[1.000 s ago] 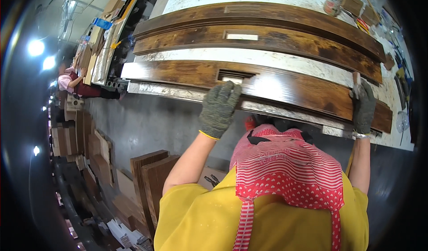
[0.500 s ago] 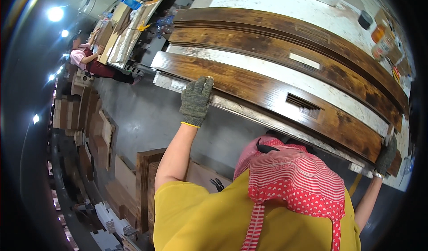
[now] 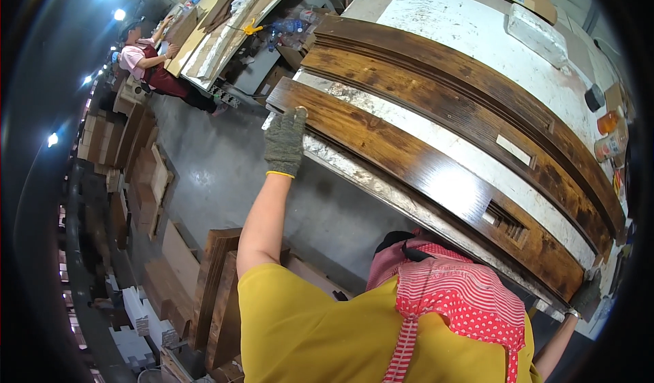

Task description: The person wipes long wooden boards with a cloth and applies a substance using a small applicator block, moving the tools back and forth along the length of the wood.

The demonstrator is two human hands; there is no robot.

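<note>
A dark brown stained wooden board [image 3: 402, 155] with a rectangular slot lies along the near edge of the work table. My left hand [image 3: 285, 143], in a grey-green knit glove, is closed over the board's near edge close to its left end. At the other end, my right hand [image 3: 584, 293], gloved too, grips the board's right corner; its fingers are partly blurred. Behind lie a second slotted board [image 3: 422, 97] and a grooved board [image 3: 443, 56], both stained the same brown. Neither of my hands touches them.
The white, stained table top [image 3: 443, 15] carries a clear plastic container [image 3: 537, 36], a dark round lid [image 3: 595, 98] and bottles [image 3: 606, 146] at the far right. Another person [image 3: 153, 63] works at a bench at far left. Brown panels [image 3: 211, 281] stand on the floor to my left.
My left hand has slid along the near board toward its left end. My right hand stays at the right end. The view has shifted, so the table sits farther right and lower.
</note>
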